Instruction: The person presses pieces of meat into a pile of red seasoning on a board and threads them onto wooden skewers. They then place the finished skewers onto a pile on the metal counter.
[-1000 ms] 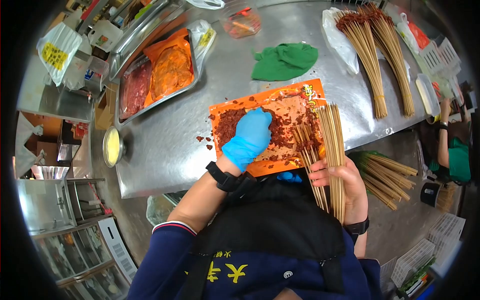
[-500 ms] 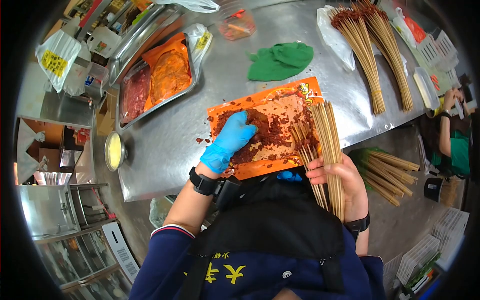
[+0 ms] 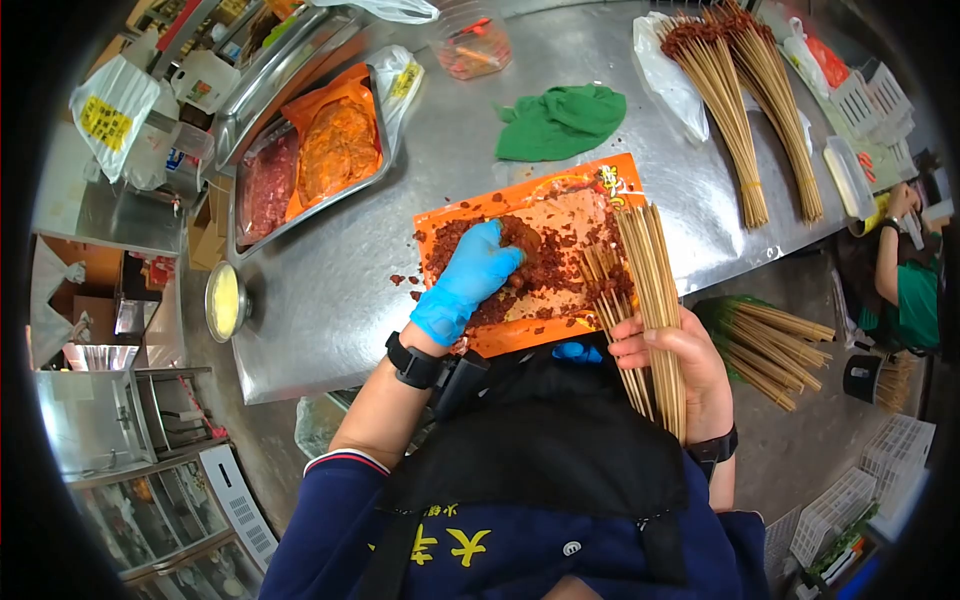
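Blue-gloved left hand (image 3: 468, 280), reddish-brown meat (image 3: 540, 265), orange bag (image 3: 545, 205), green cloth (image 3: 562, 120).

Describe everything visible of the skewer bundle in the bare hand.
The skewer bundle is a thick sheaf of thin, pale sticks that look like bamboo. The right hand grips it near its lower end, fingers wrapped around. Its far ends fan slightly over the right edge of the orange sheet strewn with red meat pieces; whether they touch it cannot be told.
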The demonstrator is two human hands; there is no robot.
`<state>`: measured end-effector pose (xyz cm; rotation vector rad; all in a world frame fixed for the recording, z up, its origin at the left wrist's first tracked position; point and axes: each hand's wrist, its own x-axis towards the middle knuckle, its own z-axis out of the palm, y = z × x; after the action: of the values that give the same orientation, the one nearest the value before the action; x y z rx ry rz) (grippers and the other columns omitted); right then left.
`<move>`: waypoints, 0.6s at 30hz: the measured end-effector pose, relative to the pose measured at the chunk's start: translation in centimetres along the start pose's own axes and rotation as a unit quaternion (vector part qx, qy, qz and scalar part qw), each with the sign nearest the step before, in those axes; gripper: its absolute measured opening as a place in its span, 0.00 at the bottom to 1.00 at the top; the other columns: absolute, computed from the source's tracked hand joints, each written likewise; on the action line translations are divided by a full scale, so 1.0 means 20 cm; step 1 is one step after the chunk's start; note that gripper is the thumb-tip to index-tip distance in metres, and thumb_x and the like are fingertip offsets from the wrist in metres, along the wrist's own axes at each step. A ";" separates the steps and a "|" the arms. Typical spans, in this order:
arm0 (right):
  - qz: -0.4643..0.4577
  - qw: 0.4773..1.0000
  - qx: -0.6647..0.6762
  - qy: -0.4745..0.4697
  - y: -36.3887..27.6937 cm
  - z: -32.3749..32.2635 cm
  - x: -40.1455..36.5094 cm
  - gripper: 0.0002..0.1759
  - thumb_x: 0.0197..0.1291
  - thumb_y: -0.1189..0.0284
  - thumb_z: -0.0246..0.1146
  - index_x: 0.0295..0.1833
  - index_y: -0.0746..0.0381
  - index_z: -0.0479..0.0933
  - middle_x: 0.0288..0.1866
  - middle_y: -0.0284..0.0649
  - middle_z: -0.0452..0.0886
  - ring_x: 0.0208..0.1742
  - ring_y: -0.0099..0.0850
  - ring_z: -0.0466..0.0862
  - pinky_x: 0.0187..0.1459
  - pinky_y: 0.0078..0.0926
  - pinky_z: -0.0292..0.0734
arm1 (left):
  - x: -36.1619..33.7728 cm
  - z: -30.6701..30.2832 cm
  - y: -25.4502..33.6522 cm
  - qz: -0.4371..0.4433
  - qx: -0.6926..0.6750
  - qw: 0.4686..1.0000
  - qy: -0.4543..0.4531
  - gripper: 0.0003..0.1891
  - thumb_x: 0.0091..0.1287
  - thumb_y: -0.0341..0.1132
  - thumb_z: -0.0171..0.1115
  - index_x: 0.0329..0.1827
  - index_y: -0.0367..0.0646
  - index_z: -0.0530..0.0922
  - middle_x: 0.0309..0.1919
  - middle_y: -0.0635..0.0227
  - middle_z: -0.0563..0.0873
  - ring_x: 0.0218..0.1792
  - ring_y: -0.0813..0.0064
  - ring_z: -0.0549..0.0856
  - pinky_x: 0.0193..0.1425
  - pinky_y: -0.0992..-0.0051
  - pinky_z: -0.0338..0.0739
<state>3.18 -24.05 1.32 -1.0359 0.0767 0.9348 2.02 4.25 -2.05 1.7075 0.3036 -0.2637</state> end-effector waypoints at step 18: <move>0.003 1.000 -0.011 -0.007 0.00 0.01 0.00 0.24 0.50 0.76 0.53 0.55 0.72 0.64 0.42 0.51 0.79 0.40 0.38 0.83 0.39 0.30 0.81 | -0.13 0.15 0.04 0.202 0.521 0.829 0.012 0.11 0.47 0.31 0.62 0.34 0.38 0.74 0.31 0.54 0.78 0.34 0.51 0.77 0.39 0.59 0.74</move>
<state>3.13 -23.91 1.31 -1.0500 0.0576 0.9504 -0.08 1.02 -0.90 2.8017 -0.2683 -0.0771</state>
